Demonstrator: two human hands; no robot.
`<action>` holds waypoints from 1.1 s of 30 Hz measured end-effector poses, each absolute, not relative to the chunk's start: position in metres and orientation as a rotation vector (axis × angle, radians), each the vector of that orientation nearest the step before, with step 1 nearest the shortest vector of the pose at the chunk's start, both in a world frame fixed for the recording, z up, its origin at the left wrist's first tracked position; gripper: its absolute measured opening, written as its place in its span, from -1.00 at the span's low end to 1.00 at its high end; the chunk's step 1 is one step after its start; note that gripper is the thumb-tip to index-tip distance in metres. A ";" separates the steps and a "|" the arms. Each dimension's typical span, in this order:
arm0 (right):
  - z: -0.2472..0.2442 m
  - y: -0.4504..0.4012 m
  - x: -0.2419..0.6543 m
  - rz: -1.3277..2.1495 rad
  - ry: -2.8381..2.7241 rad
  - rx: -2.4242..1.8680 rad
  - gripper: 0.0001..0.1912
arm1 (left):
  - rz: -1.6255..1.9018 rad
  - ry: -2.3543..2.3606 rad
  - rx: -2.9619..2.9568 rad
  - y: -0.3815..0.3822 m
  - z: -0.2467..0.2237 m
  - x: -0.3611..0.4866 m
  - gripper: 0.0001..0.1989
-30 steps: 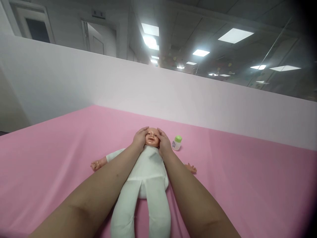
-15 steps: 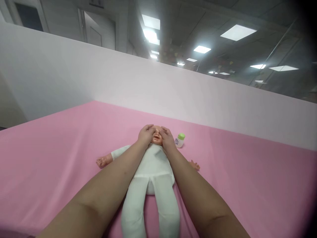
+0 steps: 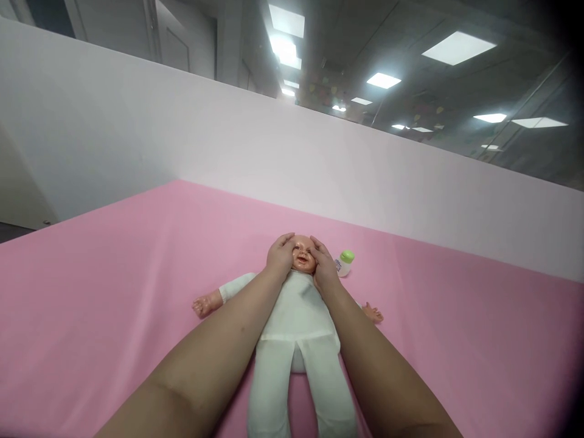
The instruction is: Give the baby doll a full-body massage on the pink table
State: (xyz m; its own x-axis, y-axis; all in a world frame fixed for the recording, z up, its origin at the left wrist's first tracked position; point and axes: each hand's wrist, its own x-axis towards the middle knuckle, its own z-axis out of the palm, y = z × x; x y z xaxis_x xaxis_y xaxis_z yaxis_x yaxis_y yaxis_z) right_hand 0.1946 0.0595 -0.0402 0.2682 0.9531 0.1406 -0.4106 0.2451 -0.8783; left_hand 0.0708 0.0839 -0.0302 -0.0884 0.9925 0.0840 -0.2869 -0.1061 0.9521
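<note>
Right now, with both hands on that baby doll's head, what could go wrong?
Two small things, perhaps. The green-capped bottle sits close beside the right hand, so an outward swing might knock it over. Also, the right hand's fingertips lie near one eye on the baby doll's face, so a slip inward could press on it or cover it.

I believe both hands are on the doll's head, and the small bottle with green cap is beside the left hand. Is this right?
Not quite: the head-camera view shows the small bottle beside the right hand, not the left hand. The rest is right.
</note>
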 end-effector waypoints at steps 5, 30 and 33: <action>-0.039 0.059 0.194 1.040 -0.852 -0.882 -0.40 | 1.456 0.966 1.060 0.083 -0.032 0.070 -0.57; -0.038 0.071 0.188 1.141 -0.790 -0.790 -0.50 | 1.485 0.941 0.913 0.073 -0.010 0.065 -0.56; -0.038 0.068 0.188 1.119 -0.846 -0.817 -0.43 | 1.476 0.942 0.914 0.072 -0.009 0.065 -0.55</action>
State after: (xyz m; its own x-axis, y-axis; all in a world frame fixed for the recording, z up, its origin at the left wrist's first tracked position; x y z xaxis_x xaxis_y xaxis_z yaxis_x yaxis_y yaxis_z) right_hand 0.1878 0.0676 -0.0376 0.2143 0.9643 0.1556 -0.4124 0.2338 -0.8805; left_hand 0.0645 0.0717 -0.0086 -0.0952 0.9945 0.0434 -0.3797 -0.0766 0.9219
